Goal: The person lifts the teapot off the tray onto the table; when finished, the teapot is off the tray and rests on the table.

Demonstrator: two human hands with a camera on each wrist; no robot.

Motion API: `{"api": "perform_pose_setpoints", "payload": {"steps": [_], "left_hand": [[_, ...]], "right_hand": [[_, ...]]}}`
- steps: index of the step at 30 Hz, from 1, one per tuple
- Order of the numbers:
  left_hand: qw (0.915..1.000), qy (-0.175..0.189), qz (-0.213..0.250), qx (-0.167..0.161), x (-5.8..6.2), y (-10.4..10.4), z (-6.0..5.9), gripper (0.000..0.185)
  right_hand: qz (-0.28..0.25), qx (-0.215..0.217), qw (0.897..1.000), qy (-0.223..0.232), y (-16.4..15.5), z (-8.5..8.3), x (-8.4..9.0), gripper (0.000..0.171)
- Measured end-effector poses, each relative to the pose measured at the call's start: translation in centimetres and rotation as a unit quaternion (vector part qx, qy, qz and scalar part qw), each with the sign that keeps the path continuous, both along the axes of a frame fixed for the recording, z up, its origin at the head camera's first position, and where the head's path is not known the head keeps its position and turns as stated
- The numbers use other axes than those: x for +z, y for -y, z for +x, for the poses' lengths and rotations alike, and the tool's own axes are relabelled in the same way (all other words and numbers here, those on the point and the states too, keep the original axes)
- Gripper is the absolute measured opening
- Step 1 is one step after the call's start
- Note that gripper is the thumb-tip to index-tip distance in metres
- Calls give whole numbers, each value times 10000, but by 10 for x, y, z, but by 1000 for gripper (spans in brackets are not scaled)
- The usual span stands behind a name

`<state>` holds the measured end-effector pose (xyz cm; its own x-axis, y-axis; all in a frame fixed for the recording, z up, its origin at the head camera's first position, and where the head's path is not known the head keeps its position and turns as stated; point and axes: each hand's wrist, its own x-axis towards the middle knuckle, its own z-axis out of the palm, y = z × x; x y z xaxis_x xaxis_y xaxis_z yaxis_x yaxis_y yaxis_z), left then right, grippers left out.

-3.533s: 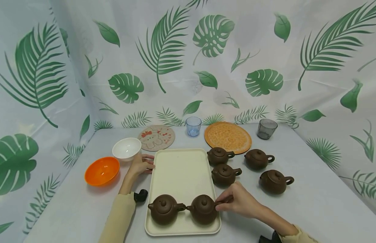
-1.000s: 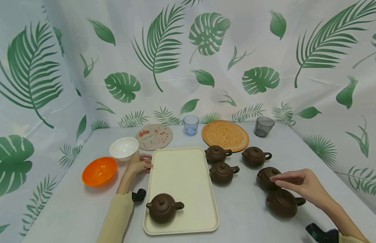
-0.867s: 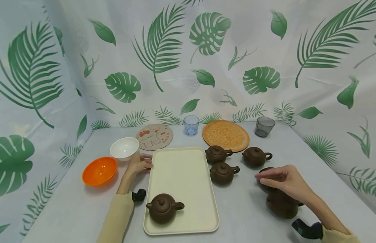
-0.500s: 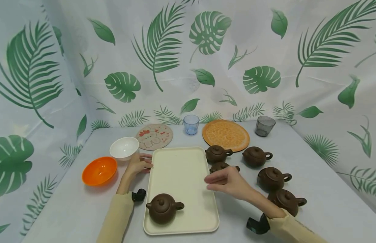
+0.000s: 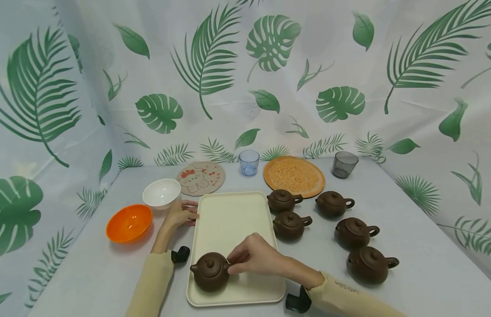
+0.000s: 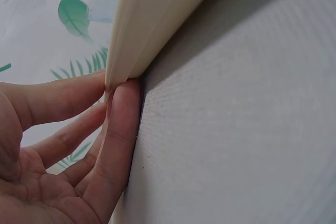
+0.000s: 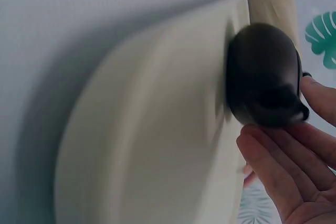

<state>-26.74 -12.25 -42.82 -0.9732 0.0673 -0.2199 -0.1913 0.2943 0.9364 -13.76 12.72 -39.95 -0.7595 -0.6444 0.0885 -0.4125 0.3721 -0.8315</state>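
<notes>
Brown clay teapot (image 5: pixel 208 271) on the cream tray (image 5: pixel 229 220), lower centre of the head view.

The matte, rounded teapot sits at the tray's near end, its long axis across the frame, spout pointing left. The right hand (image 5: pixel 255 257) pinches its handle, fingers (image 7: pixel 273 156) curled round it in the right wrist view. Only the left wrist view shows the left hand (image 5: pixel 181 214) with straight fingers (image 6: pixel 118 129) pressing the tray's smooth rim against the grey cloth-covered bench (image 5: pixel 407 264).

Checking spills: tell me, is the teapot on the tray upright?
Upright: the teapot sits flat on the tray, lid knob on top.
</notes>
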Motion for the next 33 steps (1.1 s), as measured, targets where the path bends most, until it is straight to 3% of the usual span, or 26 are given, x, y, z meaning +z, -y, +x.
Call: {"api": "perform_pose_setpoints", "payload": {"steps": [5, 11, 17, 26, 33], "left_hand": [[10000, -61, 29, -46, 1, 0, 0, 41], [9999, -99, 19, -65, 1, 2, 0, 42], [9999, -92, 85, -46, 1, 2, 1, 43], [10000, -35, 53, 15, 0, 1, 2, 41], [9999, -54, 107, -115, 0, -1, 1, 42]], "right_hand": [[265, -57, 9983, -521, 7, 3, 0, 11], [648, -408, 9939, -799, 12, 9, 2, 5], [407, -488, 9928, -1018, 3, 9, 3, 6], [43, -470, 9964, -708, -50, 1, 22, 11], [262, -662, 9940, -834, -107, 6, 34, 13]]}}
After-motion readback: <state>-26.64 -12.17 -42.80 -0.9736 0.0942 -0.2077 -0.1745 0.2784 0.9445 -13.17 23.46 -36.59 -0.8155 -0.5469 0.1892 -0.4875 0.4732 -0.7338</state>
